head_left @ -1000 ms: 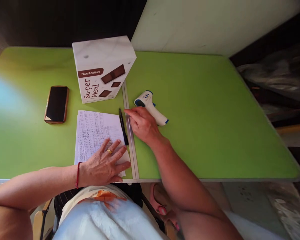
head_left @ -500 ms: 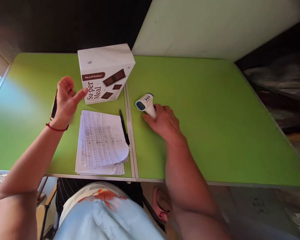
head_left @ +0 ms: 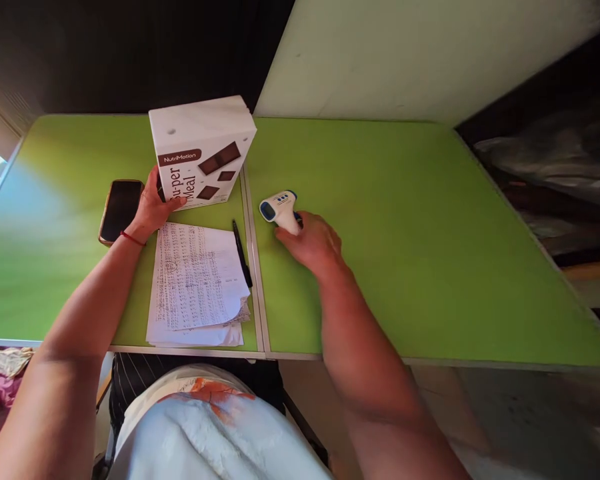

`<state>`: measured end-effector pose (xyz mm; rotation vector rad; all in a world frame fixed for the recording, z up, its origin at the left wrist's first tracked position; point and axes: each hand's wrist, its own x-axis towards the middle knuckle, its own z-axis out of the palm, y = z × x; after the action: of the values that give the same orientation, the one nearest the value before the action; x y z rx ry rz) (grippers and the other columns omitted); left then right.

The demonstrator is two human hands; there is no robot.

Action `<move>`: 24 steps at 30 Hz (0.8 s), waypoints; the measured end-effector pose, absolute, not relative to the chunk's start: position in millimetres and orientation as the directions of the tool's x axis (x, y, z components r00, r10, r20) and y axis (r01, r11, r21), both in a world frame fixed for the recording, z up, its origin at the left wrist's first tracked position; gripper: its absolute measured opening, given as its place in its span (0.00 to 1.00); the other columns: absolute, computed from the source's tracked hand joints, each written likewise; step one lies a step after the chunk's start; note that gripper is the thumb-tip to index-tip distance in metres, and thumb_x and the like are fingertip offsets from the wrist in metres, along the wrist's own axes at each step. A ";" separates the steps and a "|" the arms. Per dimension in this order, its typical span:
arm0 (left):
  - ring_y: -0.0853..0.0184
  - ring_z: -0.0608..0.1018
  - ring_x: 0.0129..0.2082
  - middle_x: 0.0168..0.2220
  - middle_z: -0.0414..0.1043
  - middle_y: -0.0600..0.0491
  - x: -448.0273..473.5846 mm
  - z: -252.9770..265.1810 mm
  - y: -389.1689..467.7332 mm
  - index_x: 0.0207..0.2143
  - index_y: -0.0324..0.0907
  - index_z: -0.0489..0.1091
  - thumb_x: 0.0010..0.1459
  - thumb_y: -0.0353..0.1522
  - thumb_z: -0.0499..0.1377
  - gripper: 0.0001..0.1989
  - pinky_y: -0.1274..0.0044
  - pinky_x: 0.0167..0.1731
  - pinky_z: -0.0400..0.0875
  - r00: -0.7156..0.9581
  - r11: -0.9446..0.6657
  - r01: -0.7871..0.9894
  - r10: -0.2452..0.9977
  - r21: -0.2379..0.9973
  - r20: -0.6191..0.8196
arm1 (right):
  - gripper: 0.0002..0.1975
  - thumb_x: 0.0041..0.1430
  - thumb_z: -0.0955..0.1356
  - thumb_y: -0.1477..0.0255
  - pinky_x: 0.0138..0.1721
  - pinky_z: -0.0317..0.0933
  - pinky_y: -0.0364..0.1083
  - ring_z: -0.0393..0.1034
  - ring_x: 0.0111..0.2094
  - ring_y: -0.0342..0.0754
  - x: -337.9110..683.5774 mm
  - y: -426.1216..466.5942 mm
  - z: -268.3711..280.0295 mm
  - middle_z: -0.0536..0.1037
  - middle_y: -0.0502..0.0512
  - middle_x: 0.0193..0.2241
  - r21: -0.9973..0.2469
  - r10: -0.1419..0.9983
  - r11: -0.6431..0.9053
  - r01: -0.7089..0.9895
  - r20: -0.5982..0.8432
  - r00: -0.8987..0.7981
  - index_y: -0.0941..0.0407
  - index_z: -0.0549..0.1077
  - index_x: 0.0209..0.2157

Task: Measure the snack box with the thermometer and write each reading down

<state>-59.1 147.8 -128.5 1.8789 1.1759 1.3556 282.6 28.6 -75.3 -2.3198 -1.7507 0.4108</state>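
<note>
The left hand [head_left: 153,205], with a thin red bracelet [head_left: 133,238] at its wrist, pinches the lower left corner of an upright white cardboard box with brown printing [head_left: 203,150], its thumb lying across the front face and its fingers reaching round the left side. The right hand [head_left: 313,241] is wrapped about the handle of a white and blue plastic gun-shaped thermometer [head_left: 280,208], whose display end points up and left; the far fingers are partly hidden, so I cannot tell whether one rests on the trigger. The box and the thermometer are both at a green table with a metal rim [head_left: 405,253], on either side of its metal seam [head_left: 255,267]. A black smartphone in a brown-edged case [head_left: 121,208] lies left of the box, partly covered by the left hand. Nearer the person's body, a stack of white handwritten papers [head_left: 197,280] lies in front of the box, a slim black pen [head_left: 242,253] along its right edge.
</note>
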 end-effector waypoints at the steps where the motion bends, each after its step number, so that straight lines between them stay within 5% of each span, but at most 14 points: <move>1: 0.51 0.78 0.55 0.56 0.75 0.43 -58.7 -125.5 144.8 0.59 0.43 0.67 0.47 0.41 0.78 0.40 0.59 0.57 0.75 0.110 -0.464 0.343 0.883 0.817 0.455 | 0.19 0.63 0.67 0.63 0.39 0.66 0.52 0.76 0.42 0.60 282.6 28.9 -76.7 0.81 0.66 0.45 -0.327 0.963 -0.271 0.905 -0.091 0.255 0.59 0.77 0.51; 8: 0.49 0.78 0.53 0.52 0.77 0.44 -54.3 -112.6 135.7 0.56 0.44 0.69 0.48 0.46 0.77 0.38 0.58 0.55 0.76 0.128 -0.448 0.321 0.894 0.835 0.430 | 0.24 0.61 0.70 0.59 0.44 0.68 0.57 0.73 0.45 0.64 287.1 26.9 -86.8 0.78 0.68 0.45 -0.334 0.968 -0.225 0.915 0.029 0.249 0.59 0.77 0.52; 13: 0.47 0.76 0.56 0.54 0.76 0.43 -55.0 -113.9 138.0 0.55 0.44 0.70 0.49 0.47 0.76 0.35 0.55 0.59 0.73 0.144 -0.478 0.335 0.878 0.812 0.457 | 0.18 0.68 0.65 0.69 0.57 0.64 0.61 0.69 0.54 0.63 260.1 24.4 -82.1 0.76 0.68 0.51 -0.376 0.944 0.182 0.908 0.327 -0.054 0.59 0.79 0.54; 17: 0.47 0.76 0.55 0.53 0.76 0.43 -55.8 -117.6 141.0 0.56 0.44 0.70 0.50 0.47 0.75 0.35 0.55 0.57 0.72 0.155 -0.488 0.354 0.872 0.798 0.465 | 0.15 0.71 0.64 0.72 0.56 0.63 0.61 0.68 0.54 0.62 226.7 26.9 -81.4 0.77 0.65 0.50 -0.320 0.892 0.436 0.841 0.277 -0.357 0.56 0.82 0.49; 24: 0.45 0.74 0.58 0.54 0.74 0.42 -58.4 -124.4 144.0 0.53 0.45 0.70 0.49 0.49 0.75 0.35 0.52 0.60 0.69 0.135 -0.483 0.372 0.873 0.793 0.468 | 0.10 0.69 0.67 0.74 0.57 0.59 0.63 0.67 0.54 0.63 207.2 31.4 -84.2 0.77 0.65 0.51 -0.242 0.879 0.476 0.845 0.158 -0.450 0.55 0.81 0.45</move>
<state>-58.4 144.0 -124.4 1.9230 1.1927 1.3281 207.2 31.4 -84.2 -1.4744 -2.4649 0.1860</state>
